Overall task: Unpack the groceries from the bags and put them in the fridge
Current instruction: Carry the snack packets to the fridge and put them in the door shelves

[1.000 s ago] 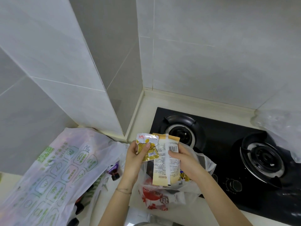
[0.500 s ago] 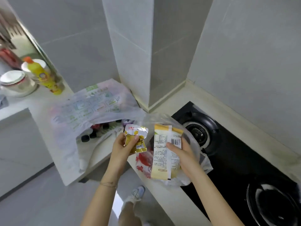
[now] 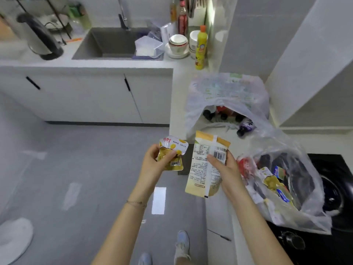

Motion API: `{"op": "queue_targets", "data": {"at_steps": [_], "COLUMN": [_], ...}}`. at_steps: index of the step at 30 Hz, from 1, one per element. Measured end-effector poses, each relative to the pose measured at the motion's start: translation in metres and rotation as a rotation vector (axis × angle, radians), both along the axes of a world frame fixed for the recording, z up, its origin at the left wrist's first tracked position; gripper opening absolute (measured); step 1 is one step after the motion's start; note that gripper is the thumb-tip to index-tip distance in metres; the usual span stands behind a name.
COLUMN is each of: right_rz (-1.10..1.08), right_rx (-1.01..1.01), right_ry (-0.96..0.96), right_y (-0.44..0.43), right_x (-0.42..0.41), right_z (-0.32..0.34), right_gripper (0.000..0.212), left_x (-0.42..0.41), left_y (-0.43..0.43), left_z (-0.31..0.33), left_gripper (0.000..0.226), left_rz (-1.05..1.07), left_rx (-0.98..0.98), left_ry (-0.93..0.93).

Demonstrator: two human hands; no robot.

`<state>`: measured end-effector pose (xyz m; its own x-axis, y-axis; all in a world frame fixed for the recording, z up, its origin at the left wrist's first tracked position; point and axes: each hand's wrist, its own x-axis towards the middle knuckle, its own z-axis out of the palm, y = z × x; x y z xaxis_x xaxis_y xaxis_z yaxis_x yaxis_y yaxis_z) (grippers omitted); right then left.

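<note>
My left hand grips a small yellow and white snack packet over the floor. My right hand holds a taller yellow and white pouch with its printed back and barcode facing me. To the right, a clear plastic bag with several more packets lies on the counter, partly over the black stove. Behind it a white printed grocery bag lies open, showing dark bottles inside. No fridge is in view.
The white counter turns a corner toward a sink. A kettle, stacked bowls, a yellow bottle and sauce bottles stand around it. White cabinets and grey floor lie left. My feet show below.
My view has swung left, away from the stove and wall toward the sink and floor. Both hands carried their packets away from the clear bag and out over the floor.
</note>
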<state>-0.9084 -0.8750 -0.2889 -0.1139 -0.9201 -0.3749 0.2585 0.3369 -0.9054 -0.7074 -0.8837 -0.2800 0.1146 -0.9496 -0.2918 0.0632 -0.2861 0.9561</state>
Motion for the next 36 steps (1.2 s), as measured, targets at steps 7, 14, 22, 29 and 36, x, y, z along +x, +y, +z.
{"op": "queue_targets", "data": {"at_steps": [7, 14, 22, 29, 36], "right_rz": [0.331, 0.565, 0.720, 0.870, 0.975], "right_rx": [-0.043, -0.068, -0.121, -0.165, -0.259], "right_ry": [0.005, -0.005, -0.010, -0.027, -0.054], "right_y": [0.018, 0.109, 0.252, 0.351, 0.393], "right_x": [0.118, 0.238, 0.362, 0.443, 0.511], "right_z": [0.020, 0.032, 0.038, 0.052, 0.082], "right_gripper": [0.033, 0.029, 0.031, 0.028, 0.032], "left_x": [0.108, 0.206, 0.314, 0.381, 0.432], "left_y": [0.078, 0.197, 0.364, 0.480, 0.537], "left_z": [0.019, 0.028, 0.038, 0.051, 0.082], "left_gripper": [0.018, 0.017, 0.018, 0.023, 0.020], "left_rz": [0.304, 0.500, 0.622, 0.760, 0.847], "left_rx": [-0.078, -0.144, -0.201, -0.220, -0.293], "left_ry": [0.003, -0.003, -0.036, -0.042, -0.072]}}
